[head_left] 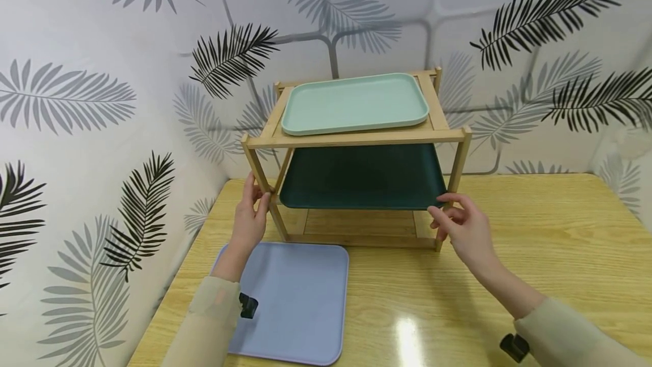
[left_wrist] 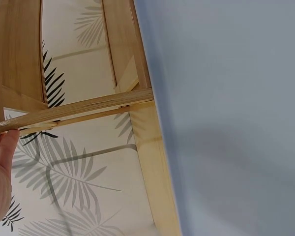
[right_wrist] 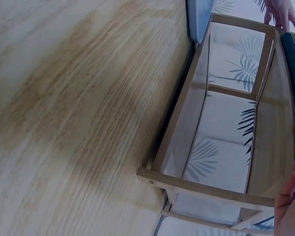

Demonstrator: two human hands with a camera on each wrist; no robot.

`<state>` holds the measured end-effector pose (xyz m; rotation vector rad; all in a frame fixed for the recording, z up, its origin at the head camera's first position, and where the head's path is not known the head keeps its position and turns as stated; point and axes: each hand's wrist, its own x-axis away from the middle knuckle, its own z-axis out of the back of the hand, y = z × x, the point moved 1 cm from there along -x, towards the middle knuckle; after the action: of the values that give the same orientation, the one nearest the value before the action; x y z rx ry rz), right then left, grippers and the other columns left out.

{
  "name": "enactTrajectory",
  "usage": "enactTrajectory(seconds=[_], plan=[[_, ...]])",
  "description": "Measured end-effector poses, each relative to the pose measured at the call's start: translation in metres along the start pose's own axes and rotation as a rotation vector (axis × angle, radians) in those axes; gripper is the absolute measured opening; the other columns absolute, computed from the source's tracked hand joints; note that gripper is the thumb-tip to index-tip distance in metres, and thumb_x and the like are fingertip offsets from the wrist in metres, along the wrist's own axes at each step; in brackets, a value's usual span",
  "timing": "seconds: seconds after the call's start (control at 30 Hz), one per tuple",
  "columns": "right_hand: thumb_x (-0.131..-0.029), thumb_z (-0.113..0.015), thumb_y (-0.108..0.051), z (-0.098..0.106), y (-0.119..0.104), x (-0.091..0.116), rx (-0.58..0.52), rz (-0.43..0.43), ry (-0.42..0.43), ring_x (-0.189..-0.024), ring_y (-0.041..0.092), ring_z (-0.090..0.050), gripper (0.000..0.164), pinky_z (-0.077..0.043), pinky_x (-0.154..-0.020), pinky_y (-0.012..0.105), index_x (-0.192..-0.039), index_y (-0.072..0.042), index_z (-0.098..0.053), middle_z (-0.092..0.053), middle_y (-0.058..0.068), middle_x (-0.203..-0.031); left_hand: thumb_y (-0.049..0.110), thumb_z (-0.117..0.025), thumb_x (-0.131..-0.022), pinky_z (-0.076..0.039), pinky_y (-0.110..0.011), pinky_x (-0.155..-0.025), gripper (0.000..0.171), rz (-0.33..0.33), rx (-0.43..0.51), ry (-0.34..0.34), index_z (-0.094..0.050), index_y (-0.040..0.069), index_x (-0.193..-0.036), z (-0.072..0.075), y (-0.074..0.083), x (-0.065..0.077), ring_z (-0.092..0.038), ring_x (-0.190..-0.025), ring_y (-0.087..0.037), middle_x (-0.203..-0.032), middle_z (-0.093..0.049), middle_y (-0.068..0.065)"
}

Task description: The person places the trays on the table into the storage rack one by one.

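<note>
A light wooden two-tier rack (head_left: pixel 356 139) stands against the wall. On its upper shelf lies a mint green tray (head_left: pixel 356 103), and a dark green tray (head_left: pixel 361 177) is on the shelf below. My left hand (head_left: pixel 248 214) touches the left front post, thumb and forefinger extended; its thumb shows against the wood in the left wrist view. Beside the right front post, my right hand (head_left: pixel 463 228) has its thumb and forefinger apart at the dark tray's near corner. The post hides part of its grip. In the right wrist view, the right hand (right_wrist: pixel 291 196) shows only partly.
A pale blue tray (head_left: pixel 295 299) lies on the wooden table (head_left: pixel 550 242), in front of the rack's left side and partly under my left forearm. The wall (head_left: pixel 102 186) with leaf patterns closes off the left and back. The rack's bottom rail (head_left: pixel 361 240) sits near the tabletop.
</note>
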<state>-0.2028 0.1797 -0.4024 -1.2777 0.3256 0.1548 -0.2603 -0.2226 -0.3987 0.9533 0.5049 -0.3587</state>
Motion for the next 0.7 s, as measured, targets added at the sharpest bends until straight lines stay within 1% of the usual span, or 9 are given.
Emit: enactTrajectory(seconds=[0.1,0.17,0.33,0.47,0.57,0.7], plan=[[-0.095,-0.064,-0.011,-0.005,0.002,-0.005,-0.018,0.015,0.038,-0.043,0.014,-0.054,0.025,-0.048,-0.044,0.024,-0.114,0.005,-0.059,-0.064,0.015,-0.064,0.002,-0.047,-0.102,-0.052,-0.053,-0.082,0.051,-0.017,-0.004,0.007,-0.026,0.005,-0.148,0.000,-0.001,0.000,-0.057,-0.110,-0.041,-0.112,-0.058,-0.026],[-0.095,-0.064,-0.011,-0.008,0.002,-0.007,-0.010,0.023,0.068,-0.041,0.015,-0.053,0.023,-0.047,-0.042,0.024,-0.112,0.004,-0.062,-0.063,0.018,-0.062,0.002,-0.047,-0.102,-0.052,-0.054,-0.082,0.051,-0.022,-0.004,0.008,-0.026,0.004,-0.148,-0.001,-0.001,0.000,-0.057,-0.110,-0.041,-0.112,-0.058,-0.027],[-0.094,-0.066,-0.014,-0.016,0.000,-0.014,0.034,0.068,0.126,-0.039,0.019,-0.053,0.020,-0.045,-0.039,0.024,-0.105,0.003,-0.068,-0.063,0.014,-0.058,0.001,-0.046,-0.102,-0.052,-0.053,-0.081,0.050,-0.019,-0.006,0.014,-0.026,0.003,-0.148,-0.001,-0.002,0.000,-0.057,-0.109,-0.042,-0.112,-0.058,-0.027],[-0.094,-0.066,-0.014,-0.021,0.000,-0.019,0.054,0.098,0.148,-0.037,0.017,-0.053,0.019,-0.042,-0.036,0.023,-0.104,0.001,-0.071,-0.063,0.012,-0.057,0.001,-0.046,-0.102,-0.053,-0.053,-0.080,0.050,-0.025,0.001,0.021,-0.027,0.002,-0.147,0.000,-0.002,0.000,-0.057,-0.108,-0.042,-0.111,-0.058,-0.028],[-0.095,-0.066,-0.015,-0.023,0.001,-0.022,0.063,0.080,0.151,-0.036,0.015,-0.052,0.019,-0.041,-0.035,0.023,-0.105,0.001,-0.071,-0.063,0.011,-0.056,0.000,-0.046,-0.102,-0.053,-0.053,-0.079,0.050,-0.032,0.008,0.021,-0.027,0.001,-0.147,-0.001,-0.002,0.000,-0.058,-0.107,-0.042,-0.111,-0.058,-0.028],[-0.094,-0.067,-0.018,-0.025,0.001,-0.025,0.060,0.048,0.139,-0.036,0.016,-0.053,0.020,-0.042,-0.036,0.023,-0.103,0.000,-0.070,-0.062,0.011,-0.056,0.000,-0.046,-0.101,-0.053,-0.053,-0.080,0.050,-0.033,0.011,0.020,-0.027,0.001,-0.147,-0.001,-0.003,0.000,-0.058,-0.107,-0.042,-0.110,-0.058,-0.028]])
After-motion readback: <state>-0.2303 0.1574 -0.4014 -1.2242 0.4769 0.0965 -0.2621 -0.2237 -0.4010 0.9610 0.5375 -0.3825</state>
